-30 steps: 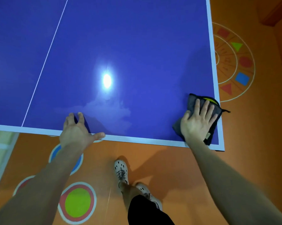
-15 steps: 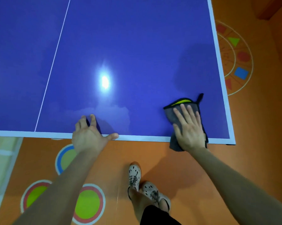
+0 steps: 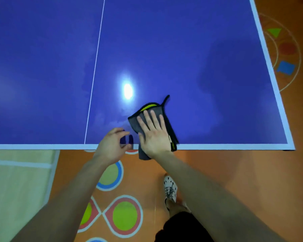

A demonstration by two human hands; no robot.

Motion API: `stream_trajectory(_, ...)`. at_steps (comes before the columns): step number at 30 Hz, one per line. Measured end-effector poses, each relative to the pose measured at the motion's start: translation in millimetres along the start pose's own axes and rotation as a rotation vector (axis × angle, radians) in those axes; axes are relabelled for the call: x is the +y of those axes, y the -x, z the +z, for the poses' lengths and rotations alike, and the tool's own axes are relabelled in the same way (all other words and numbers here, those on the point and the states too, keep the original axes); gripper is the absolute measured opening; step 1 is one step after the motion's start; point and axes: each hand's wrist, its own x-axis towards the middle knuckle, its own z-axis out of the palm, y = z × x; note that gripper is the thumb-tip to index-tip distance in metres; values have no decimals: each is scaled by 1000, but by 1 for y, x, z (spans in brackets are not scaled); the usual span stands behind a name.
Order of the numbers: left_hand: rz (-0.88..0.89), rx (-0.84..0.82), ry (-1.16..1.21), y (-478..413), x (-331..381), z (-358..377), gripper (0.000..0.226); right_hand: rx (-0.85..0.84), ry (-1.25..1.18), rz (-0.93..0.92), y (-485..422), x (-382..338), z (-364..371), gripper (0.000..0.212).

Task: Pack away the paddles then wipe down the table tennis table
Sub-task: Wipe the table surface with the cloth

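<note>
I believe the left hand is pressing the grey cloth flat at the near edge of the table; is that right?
Not quite: the head view shows the right hand pressing the grey cloth flat at the near edge of the table.

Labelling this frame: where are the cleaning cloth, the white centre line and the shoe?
cleaning cloth (image 3: 134,122), head view, grey corner beside the fingers.
white centre line (image 3: 96,58), head view, mid-length.
shoe (image 3: 169,187), head view, laced top.

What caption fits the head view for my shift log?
Right hand presses a grey cloth flat at the near edge of the blue table, left hand loosely curled beside it.
</note>
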Motion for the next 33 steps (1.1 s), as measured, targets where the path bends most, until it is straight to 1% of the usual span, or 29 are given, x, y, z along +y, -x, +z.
stream_trajectory(2, -75, 59, -72, -1, -16, -7, 63, -25, 5, -81, 19, 30, -3, 65)
stream_trajectory(4, -186, 90, -152, -2, -37, -13, 84, -23, 53, -43, 39, 78, -13, 66)
stream_trajectory(6, -290, 97, -236, -7, -60, -21, 114, 13, 55, 129, 51, 133, -28, 66)
stream_trajectory(8, -366, 51, -275, -13, -81, -26, 137, 50, 30, 364, 53, 173, -39, 68)
stream_trajectory(9, -380, 13, -277, -15, -88, -27, 141, 73, 24, 485, 47, 180, -41, 69)
stream_trajectory(11, -366, -23, -252, -16, -100, -21, 138, 134, 6, 699, 22, 164, -37, 72)
stream_trajectory(12, -348, -12, -257, -14, -104, -18, 135, 158, -2, 775, 5, 143, -32, 73)
stream_trajectory(13, -328, 9, -289, -14, -107, -16, 134, 176, -7, 798, -14, 116, -27, 73)
stream_trajectory(14, -305, 30, -337, -12, -108, -16, 134, 194, -7, 758, -32, 85, -21, 72)
stream_trajectory(16, -263, 47, -411, -11, -110, -17, 136, 197, -14, 540, -61, 10, -5, 70)
stream_trajectory(18, -224, 64, -405, -11, -111, -27, 134, 129, -25, 280, -69, -64, 12, 68)
stream_trajectory(19, -191, 69, -375, -11, -116, -33, 129, 69, -28, 152, -64, -89, 16, 67)
stream_trajectory(20, -151, 66, -336, -14, -124, -41, 121, 20, -21, 46, -54, -99, 18, 66)
stream_trajectory(21, -98, 56, -304, -20, -135, -50, 111, 5, -20, -24, -44, -92, 19, 65)
stream_trajectory(22, -42, 44, -290, -25, -149, -58, 101, 20, -18, -42, -33, -74, 19, 65)
stream_trajectory(23, 2, 47, -294, -30, -162, -67, 96, 43, -16, -2, -21, -50, 15, 65)
stream_trajectory(24, 25, 68, -309, -35, -174, -73, 97, 76, -7, 96, -8, -22, 10, 66)
stream_trajectory(26, 20, 98, -318, -45, -192, -81, 111, 132, 4, 388, 16, 31, -3, 67)
stream_trajectory(28, 12, 48, -350, -50, -203, -81, 124, 181, -5, 691, 31, 62, -10, 68)
stream_trajectory(29, 13, 18, -380, -50, -206, -79, 127, 199, -21, 828, 29, 62, -8, 69)
stream_trajectory(31, 44, -17, -426, -49, -213, -78, 129, 256, -50, 1037, 3, 23, 2, 71)
stream_trajectory(32, 56, -29, -441, -50, -212, -78, 129, 280, -53, 1071, -12, -7, 8, 71)
stream_trajectory(33, 66, -45, -450, -53, -212, -80, 130, 289, -33, 1035, -27, -46, 17, 70)
